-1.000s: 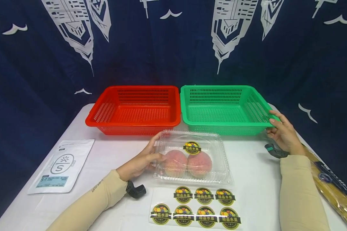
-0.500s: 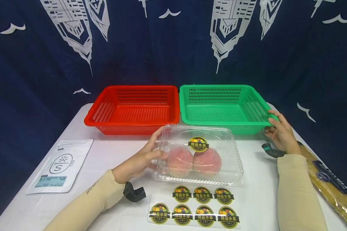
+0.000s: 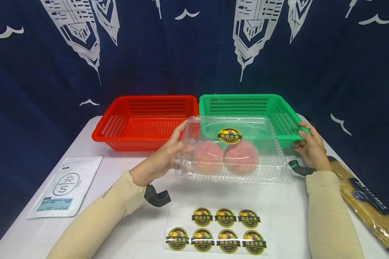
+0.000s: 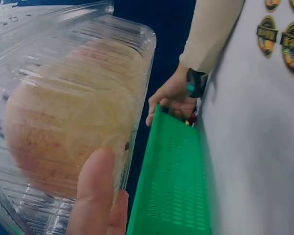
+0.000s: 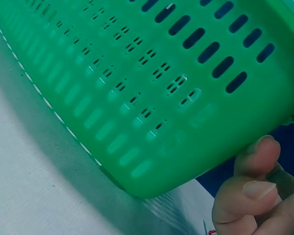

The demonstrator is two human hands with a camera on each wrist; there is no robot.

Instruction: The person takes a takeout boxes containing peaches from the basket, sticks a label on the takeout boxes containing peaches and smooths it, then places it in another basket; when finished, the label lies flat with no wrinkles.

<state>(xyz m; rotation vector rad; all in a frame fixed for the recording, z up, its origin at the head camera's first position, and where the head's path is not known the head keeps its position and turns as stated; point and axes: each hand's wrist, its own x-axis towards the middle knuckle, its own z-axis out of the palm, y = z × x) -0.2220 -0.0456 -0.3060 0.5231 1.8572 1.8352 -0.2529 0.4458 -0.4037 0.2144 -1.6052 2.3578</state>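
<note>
A clear plastic clamshell box point(image 3: 246, 126) with two peaches point(image 3: 241, 158) inside hangs above the table, its far part overlapping the green basket point(image 3: 240, 99) in the head view. A round black fruit sticker point(image 3: 229, 136) is on its lid. My left hand point(image 3: 163, 156) grips the box by its left side, and the thumb point(image 4: 94, 188) presses the clear wall beside a peach in the left wrist view. At the basket's front right corner, my right hand point(image 3: 312, 149) holds the rim; in the right wrist view its fingers point(image 5: 257, 191) curl at the green corner.
A red basket point(image 3: 146, 138) stands left of the green one. On the table point(image 3: 129, 216) lie a sheet of round stickers point(image 3: 214, 230) in front, a white pouch point(image 3: 63, 187) at left and a long pack of pasta point(image 3: 360, 201) at right.
My left hand has lifted the clamshell box off the table and carried it right and away from me, over the green basket's front edge. My right hand keeps its place on the rim.
</note>
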